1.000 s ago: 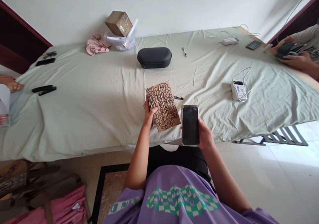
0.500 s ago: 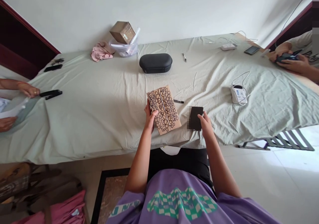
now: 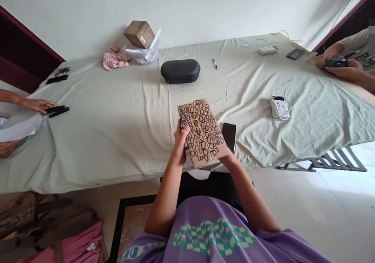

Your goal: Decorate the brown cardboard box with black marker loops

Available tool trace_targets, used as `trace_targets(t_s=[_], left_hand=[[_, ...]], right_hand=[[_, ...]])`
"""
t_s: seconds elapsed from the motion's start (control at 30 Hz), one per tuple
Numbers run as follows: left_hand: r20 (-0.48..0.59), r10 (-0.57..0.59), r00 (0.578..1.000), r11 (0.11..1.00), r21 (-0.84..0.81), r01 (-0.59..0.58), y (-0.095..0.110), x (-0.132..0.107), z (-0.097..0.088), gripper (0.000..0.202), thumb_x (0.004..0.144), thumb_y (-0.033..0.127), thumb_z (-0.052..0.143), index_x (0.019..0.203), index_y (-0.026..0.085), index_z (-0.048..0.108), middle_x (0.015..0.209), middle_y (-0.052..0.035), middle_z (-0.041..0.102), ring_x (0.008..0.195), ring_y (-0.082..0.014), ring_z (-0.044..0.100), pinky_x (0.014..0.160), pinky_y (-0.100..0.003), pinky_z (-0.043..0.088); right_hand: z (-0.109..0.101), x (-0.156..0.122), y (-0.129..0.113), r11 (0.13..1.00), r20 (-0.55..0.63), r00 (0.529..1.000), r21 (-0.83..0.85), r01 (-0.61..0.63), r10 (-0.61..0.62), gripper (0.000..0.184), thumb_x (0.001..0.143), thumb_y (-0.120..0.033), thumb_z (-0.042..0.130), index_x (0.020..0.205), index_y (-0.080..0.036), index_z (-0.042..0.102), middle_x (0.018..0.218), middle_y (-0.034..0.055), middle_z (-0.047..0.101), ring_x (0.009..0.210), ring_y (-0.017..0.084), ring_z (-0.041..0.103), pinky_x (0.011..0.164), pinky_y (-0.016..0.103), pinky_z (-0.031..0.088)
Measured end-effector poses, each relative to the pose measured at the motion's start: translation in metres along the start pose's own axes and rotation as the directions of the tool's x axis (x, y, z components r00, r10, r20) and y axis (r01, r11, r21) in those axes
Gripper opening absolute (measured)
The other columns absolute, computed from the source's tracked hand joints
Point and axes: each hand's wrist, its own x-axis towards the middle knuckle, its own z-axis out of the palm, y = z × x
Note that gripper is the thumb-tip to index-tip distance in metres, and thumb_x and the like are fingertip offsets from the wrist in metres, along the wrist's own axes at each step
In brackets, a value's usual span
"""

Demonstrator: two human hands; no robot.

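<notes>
While your left hand [image 3: 179, 148] clamps the near left edge of the cardboard piece [image 3: 202, 132], thumb on the scribbled face and fingers underneath, your right hand [image 3: 227, 159] props it from below at the near right corner; most of that hand is hidden behind the card, so you cannot see how its fingers close, only that it carries the card. You hold the card tilted up off the bench [image 3: 117, 126], just above its front edge, and that angle turns the drawn side toward you, which reads as the reason for the two-handed hold.

Just beside the card's right edge lies one dark phone [image 3: 229, 135], flat on the sheet and close to your right hand.

Farther out you have one black oval case [image 3: 180, 70], one pen [image 3: 215, 63], one white device with a cord [image 3: 279, 107], a second white device [image 3: 267, 49] and a second phone [image 3: 295, 53] near the far right corner. At the far edge sit one clear tub [image 3: 142, 54] with one small carton [image 3: 139, 33] on top, and one pink cloth [image 3: 114, 59] beside it.

Another person's hand [image 3: 36, 105] touches a black object at the left; another person's pair of hands [image 3: 341, 66] holds a dark device at the right.
</notes>
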Motion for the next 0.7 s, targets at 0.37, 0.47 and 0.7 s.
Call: trace_targets(t_s=[0.37,0.47,0.7], left_hand=[[0.286,-0.220,0.933,0.928,-0.232,0.290,0.027,-0.023,0.019,0.084,0.097,0.084,0.041,0.156,0.026,0.056,0.155,-0.0119,0.066,0.159,-0.0433,0.046,0.128,-0.065,0.044],[0.239,-0.205,0.949,0.938,-0.230,0.261,0.023,-0.022,0.015,0.083,0.099,0.080,0.046,0.162,0.028,0.051,0.160,-0.0101,0.064,0.161,-0.0424,0.044,0.130,-0.065,0.043],[0.234,-0.197,0.952,0.979,0.098,0.178,0.022,-0.017,-0.022,0.132,0.077,0.084,0.080,0.178,0.043,0.006,0.189,-0.0010,0.012,0.174,-0.0418,0.016,0.136,-0.062,0.034]], right_hand=[[0.014,-0.008,0.007,0.899,0.023,0.970,0.370,-0.234,0.243,0.055,0.086,-0.073,0.069,0.114,-0.026,0.075,0.116,0.0084,0.084,0.123,0.035,0.075,0.105,0.057,0.061],[0.014,-0.013,-0.002,0.908,-0.016,0.970,0.356,-0.221,0.243,0.062,0.083,-0.078,0.068,0.116,-0.025,0.073,0.115,0.0109,0.084,0.128,0.039,0.074,0.103,0.060,0.062],[0.008,-0.026,-0.041,0.993,-0.262,0.961,0.097,-0.060,0.084,0.063,0.086,-0.077,0.073,0.124,-0.027,0.075,0.126,0.0094,0.083,0.148,0.041,0.061,0.124,0.060,0.052]])
